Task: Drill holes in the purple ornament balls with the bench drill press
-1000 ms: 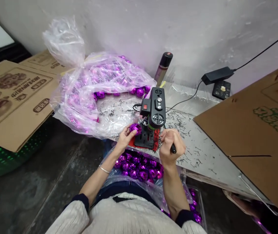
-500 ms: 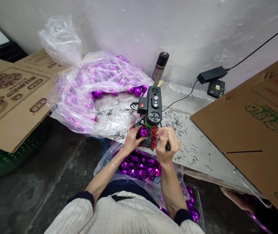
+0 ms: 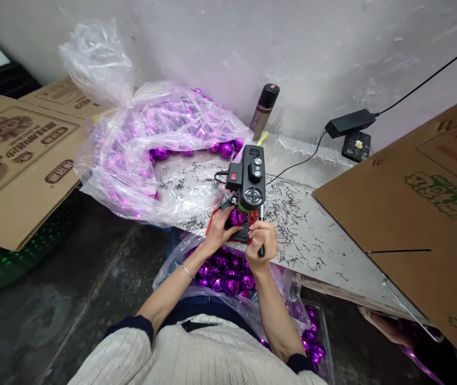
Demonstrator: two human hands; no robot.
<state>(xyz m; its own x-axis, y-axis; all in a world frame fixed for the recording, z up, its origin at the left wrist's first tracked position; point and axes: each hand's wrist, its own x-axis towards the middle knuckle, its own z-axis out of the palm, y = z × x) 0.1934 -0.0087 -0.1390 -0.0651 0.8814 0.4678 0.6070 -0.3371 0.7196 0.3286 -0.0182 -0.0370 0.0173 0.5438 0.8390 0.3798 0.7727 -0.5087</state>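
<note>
A shiny purple faceted ball [image 3: 237, 217] sits beneath the head of a small black bench drill press [image 3: 252, 179], on its dark base. My left hand [image 3: 217, 231] grips this ball from the left, thumb and fingers around it. My right hand [image 3: 262, 239] is closed round the black-ended lever [image 3: 261, 251] of the press, to the right of the ball. Its fingertips are close to a red patch [image 3: 253, 218] strewn with dark bits on the base. The underside of the press head, where it meets the ball, is hidden.
Thin black scraps [image 3: 292, 224] litter the white table. A clear plastic bag [image 3: 132, 155] of purple balls lies at left; more purple balls [image 3: 228, 280] fill a bag at my lap. A spray can [image 3: 265, 109], power adapter [image 3: 350, 123] and cardboard boxes [image 3: 424, 203] stand around.
My right hand and the lever have swung left and slightly down, closer to the ball. My left hand and the ball have stayed nearly in place.
</note>
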